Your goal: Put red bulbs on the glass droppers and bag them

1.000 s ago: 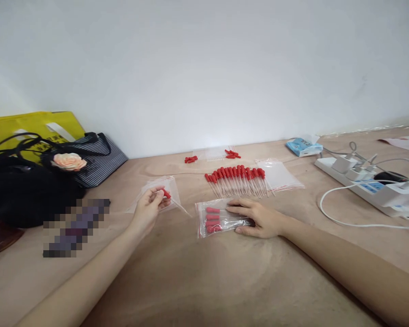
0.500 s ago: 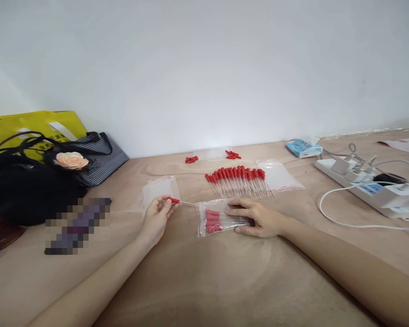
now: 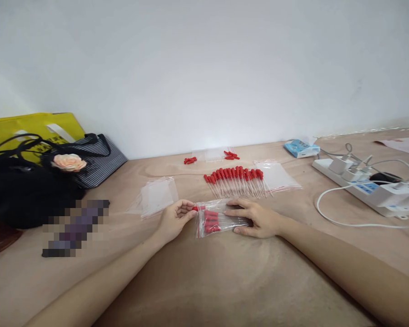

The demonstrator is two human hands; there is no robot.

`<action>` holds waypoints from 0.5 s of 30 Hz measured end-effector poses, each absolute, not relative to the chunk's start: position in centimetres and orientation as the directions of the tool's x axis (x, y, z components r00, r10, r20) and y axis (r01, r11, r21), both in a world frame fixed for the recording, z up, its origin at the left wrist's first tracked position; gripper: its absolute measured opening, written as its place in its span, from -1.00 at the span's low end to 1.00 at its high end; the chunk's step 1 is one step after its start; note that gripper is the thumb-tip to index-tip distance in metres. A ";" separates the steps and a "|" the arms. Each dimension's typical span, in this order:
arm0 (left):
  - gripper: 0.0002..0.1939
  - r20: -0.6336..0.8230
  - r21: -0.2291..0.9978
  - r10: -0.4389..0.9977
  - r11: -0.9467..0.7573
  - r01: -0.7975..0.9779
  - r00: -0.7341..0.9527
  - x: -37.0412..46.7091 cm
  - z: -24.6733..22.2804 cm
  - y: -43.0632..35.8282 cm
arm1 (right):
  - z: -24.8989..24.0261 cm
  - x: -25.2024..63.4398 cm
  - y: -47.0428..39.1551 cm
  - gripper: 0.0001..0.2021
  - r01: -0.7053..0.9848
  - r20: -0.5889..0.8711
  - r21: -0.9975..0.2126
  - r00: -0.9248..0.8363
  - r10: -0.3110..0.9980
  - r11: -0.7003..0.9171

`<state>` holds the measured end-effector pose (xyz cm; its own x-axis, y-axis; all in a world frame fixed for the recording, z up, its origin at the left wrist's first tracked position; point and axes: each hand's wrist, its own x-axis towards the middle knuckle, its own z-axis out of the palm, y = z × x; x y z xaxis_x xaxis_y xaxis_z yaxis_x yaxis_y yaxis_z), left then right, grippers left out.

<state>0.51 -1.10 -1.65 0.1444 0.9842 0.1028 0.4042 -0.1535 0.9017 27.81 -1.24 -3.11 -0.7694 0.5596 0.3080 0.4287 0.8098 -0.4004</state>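
Observation:
A clear zip bag (image 3: 201, 230) lies on the table with its red-lined mouth facing left. Several droppers (image 3: 211, 220) with red rubber bulbs rest inside it, their thin clear tubes pointing right. Between thumb and fingertips, my left hand (image 3: 174, 221) pinches another dropper (image 3: 201, 208) by its red bulb, at the bag's mouth; its tube runs into the bag. My right hand (image 3: 259, 220) lies on the right part of the bag, fingers spread and pressing on it, hiding some tube ends. Behind the bag, more droppers (image 3: 236, 179) are lined up side by side.
Flat clear bags lie in a left stack (image 3: 158, 197) and a right stack (image 3: 281, 177). Loose red bulbs (image 3: 231, 155) are near the wall. A white power strip (image 3: 375, 200) with cables is at right; a black bag (image 3: 30, 195) and striped bag (image 3: 102, 163) stand at left.
My left hand has moved right, sliding the dropper's tube into the bag until its red bulb reaches the mouth. My right hand stays on the bag.

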 end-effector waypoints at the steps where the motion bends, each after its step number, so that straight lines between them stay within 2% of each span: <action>1: -0.74 0.110 0.900 0.982 -0.162 0.404 0.151 0.6 -1.8 -0.9 | -3.1 27.8 -1.2 -0.49 0.427 0.311 -0.399 -0.770 0.558 0.811; 5: -0.77 0.148 0.860 0.971 -0.220 0.461 0.187 0.9 -2.3 -0.3 | -3.1 27.8 -1.2 -0.49 0.422 0.327 -0.397 -0.765 0.555 0.815; 8: -0.72 0.242 0.720 0.939 -0.342 0.603 0.244 0.9 -2.1 0.5 | -3.2 27.8 -1.1 -0.49 0.415 0.335 -0.401 -0.763 0.552 0.817; 10: -0.69 0.289 0.592 0.884 -0.467 0.657 0.368 0.7 -1.8 1.3 | -3.2 27.8 -1.0 -0.49 0.406 0.345 -0.402 -0.763 0.546 0.821; 12: -0.69 0.281 0.508 0.799 -0.593 0.625 0.531 0.5 -1.4 2.1 | -3.2 27.8 -1.0 -0.49 0.399 0.353 -0.401 -0.763 0.541 0.824; 15: -0.68 0.224 0.483 0.698 -0.685 0.545 0.680 0.3 -1.0 2.9 | -3.2 27.8 -1.0 -0.49 0.390 0.364 -0.399 -0.763 0.534 0.830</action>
